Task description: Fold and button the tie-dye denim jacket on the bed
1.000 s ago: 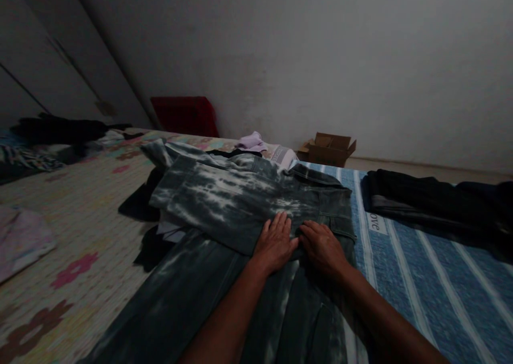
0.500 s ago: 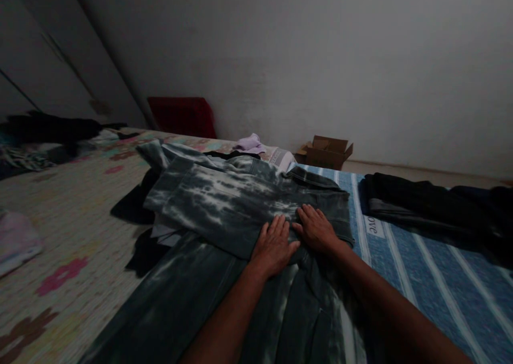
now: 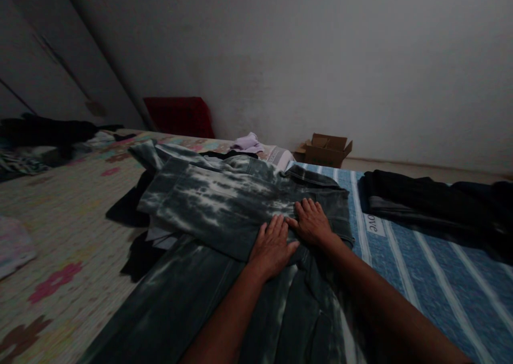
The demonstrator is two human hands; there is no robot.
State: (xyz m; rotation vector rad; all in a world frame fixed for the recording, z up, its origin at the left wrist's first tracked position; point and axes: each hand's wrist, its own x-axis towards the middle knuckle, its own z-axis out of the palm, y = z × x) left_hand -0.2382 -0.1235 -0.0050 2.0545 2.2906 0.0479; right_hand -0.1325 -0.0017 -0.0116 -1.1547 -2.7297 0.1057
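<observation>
A dark grey-green denim garment (image 3: 200, 193) with white tie-dye streaks lies spread on the bed, one part folded across the rest. Whether it is a jacket or trousers, I cannot tell. My left hand (image 3: 272, 248) rests flat on the folded part, fingers stretched forward. Just to the right, my right hand (image 3: 310, 222) also lies flat on the cloth, fingers extended and its thumb close to the left fingertips. Neither hand grips the cloth. Black clothing (image 3: 140, 257) and a bit of pale cloth stick out from under the garment's left side.
Folded dark clothes (image 3: 425, 209) lie on the blue striped cover (image 3: 401, 268) at right. A floral bedspread (image 3: 92, 209) spreads left, with a clothes pile (image 3: 52, 134) at its far edge. Lilac cloth (image 3: 246, 142), a cardboard box (image 3: 326, 150) and a red object (image 3: 180, 117) are near the wall.
My right hand has slid slightly forward and left over the cloth. My left hand stays nearly in place. The view has shifted a little.
</observation>
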